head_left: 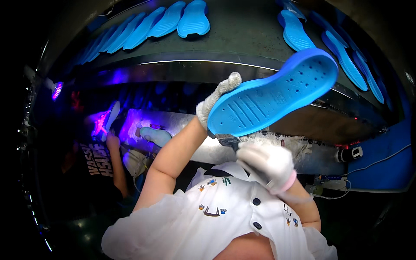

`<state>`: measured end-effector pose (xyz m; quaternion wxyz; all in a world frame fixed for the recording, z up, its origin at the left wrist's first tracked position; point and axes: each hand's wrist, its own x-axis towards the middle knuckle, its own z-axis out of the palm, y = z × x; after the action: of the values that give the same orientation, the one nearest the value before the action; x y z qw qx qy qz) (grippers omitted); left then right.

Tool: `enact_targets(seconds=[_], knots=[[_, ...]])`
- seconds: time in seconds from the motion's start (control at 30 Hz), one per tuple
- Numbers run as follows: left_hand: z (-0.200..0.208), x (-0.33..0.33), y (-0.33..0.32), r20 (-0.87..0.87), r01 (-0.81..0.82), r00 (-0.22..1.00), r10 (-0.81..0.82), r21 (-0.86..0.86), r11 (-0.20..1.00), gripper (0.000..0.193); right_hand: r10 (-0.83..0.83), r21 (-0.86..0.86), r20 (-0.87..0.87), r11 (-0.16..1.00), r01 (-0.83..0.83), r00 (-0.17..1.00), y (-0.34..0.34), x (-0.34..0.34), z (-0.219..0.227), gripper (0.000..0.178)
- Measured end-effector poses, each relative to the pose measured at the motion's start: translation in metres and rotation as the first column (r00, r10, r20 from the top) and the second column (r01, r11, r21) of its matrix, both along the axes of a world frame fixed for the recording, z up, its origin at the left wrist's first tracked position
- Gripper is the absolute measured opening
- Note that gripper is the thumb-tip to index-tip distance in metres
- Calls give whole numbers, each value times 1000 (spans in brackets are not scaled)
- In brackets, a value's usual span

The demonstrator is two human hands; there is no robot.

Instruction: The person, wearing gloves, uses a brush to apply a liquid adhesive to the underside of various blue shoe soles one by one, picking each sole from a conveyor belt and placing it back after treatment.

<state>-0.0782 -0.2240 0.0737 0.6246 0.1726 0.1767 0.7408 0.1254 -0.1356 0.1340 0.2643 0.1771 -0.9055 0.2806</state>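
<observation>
A light-blue shoe sole [268, 97] is tilted up in front of me, its hollow side with grooves and small holes facing me. My left hand [214, 102], in a white knit glove, grips its near-left end, the thumb along the edge and the other fingers hidden behind. Just below that end is my right hand [268, 164], also in a white glove with a pink cuff. Motion smears its fingers, so their grip does not show. A dark piece [227, 141] sits between the sole's lower end and my right hand; its kind is unclear.
Beyond a metal edge, a dark green conveyor belt [242, 41] carries several blue soles [193, 19]. A bench [208, 151] below holds a pale shoe-shaped piece [157, 136] and gloves [299, 145]. At left, a co-worker [102, 160] handles a shoe part under a purple lamp [56, 90].
</observation>
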Motion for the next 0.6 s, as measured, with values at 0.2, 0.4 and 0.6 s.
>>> enact_targets(seconds=[0.2, 0.4, 0.6], knots=[[6, 0, 5, -235, -229, 955, 184, -183, 956, 77, 57, -52, 131, 997, -50, 990, 14, -2, 2, 27], [17, -1, 3, -70, -28, 997, 19, -124, 992, 49, 1, -135, 30, 991, 3, 1000, 30, -7, -13, 22], [18, -11, 1, 93, 103, 989, -115, 120, 987, 27, 1, -240, -5, 971, -2, 1000, 32, 2, -5, 23]])
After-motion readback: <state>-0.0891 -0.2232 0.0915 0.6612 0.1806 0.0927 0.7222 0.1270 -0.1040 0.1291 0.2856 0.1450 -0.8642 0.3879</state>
